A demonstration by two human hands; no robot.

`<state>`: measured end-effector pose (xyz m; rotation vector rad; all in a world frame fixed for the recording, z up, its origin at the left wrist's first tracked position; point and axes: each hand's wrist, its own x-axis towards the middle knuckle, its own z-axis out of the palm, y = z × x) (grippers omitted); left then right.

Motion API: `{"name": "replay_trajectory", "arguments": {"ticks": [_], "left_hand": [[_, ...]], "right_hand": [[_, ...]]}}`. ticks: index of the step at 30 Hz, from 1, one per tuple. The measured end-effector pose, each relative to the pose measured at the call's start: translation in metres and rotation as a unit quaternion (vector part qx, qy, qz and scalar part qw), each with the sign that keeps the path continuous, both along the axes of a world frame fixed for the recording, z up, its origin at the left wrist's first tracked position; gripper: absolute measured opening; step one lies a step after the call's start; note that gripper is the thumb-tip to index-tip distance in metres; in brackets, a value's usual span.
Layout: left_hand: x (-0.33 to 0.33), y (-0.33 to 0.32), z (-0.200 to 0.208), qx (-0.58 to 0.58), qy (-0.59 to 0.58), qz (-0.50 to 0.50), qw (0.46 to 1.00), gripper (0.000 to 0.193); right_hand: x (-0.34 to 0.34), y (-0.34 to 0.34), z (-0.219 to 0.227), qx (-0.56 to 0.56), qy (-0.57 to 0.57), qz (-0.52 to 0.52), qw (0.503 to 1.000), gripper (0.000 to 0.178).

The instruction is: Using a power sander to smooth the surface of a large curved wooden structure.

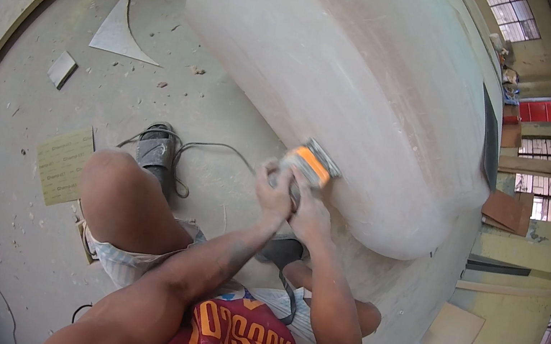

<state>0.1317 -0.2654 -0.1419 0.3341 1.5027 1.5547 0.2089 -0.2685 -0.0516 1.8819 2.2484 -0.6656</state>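
Sander (313,167), org/gry, gripped w/ L hand (274,192) & R hand (307,206), against wht curved form (320,77).

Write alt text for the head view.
A person holds an orange-and-grey handheld tool against a large, pale, rounded form, left grip and right grip both on it. A yellowish sheet lies on the dusty floor to the left.

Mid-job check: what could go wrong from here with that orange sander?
The cord loops beside the left sandal, so it might snag on the foot and tug the sander.
The left hand and right hand are bare, so a slip could scrape skin.
The sander appears to be against the curved side of the big white form; uneven pressure could leave a flat spot.
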Motion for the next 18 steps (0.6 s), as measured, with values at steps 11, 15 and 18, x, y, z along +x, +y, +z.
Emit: {"name": "replay_trajectory", "arguments": {"ticks": [11, 15, 18], "left_hand": [[-0.027, 0.015, 0.023, 0.024, 0.019, 0.034, 0.999, 0.033], [-0.078, 0.054, 0.032, 0.020, 0.066, 0.081, 0.994, 0.030], [-0.131, 0.081, 0.028, 0.014, 0.110, 0.094, 0.989, 0.029]], "right_hand": [[-0.017, 0.008, -0.004, 0.000, -0.005, 0.012, 1.000, 0.101], [-0.068, 0.052, -0.001, -0.004, 0.048, 0.041, 0.998, 0.094], [-0.119, 0.081, 0.012, 0.015, 0.083, 0.071, 0.994, 0.092]]}}
